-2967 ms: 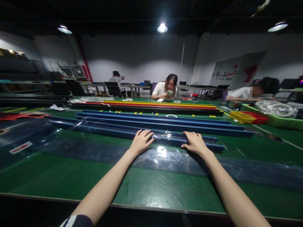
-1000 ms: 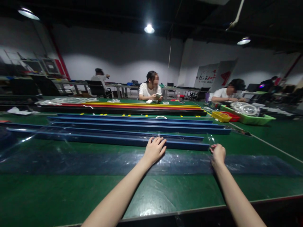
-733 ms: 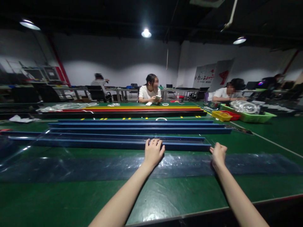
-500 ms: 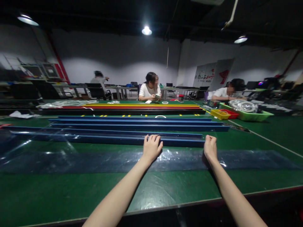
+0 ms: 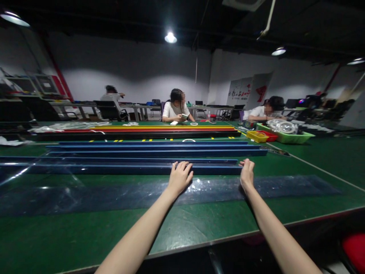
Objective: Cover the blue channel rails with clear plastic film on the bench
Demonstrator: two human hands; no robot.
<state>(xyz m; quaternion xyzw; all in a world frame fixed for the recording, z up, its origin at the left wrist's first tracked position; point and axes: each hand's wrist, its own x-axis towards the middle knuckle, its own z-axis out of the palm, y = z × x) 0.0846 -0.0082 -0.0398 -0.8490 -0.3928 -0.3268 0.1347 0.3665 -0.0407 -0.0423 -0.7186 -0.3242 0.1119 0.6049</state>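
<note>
Left hand lies spread, grasping nothing, across the nearest blue channel. At that channel's right end the right hand curls; whether it grips anything is unclear.

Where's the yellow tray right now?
Head view, right of centre: the yellow tray sits on the green table, immediately left of the red tray and beyond the right hand.

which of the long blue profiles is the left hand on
The front blue profile, nearest the clear plastic sheet: the left hand rests on its near wall. The other blue profiles lie behind it, untouched.
</note>
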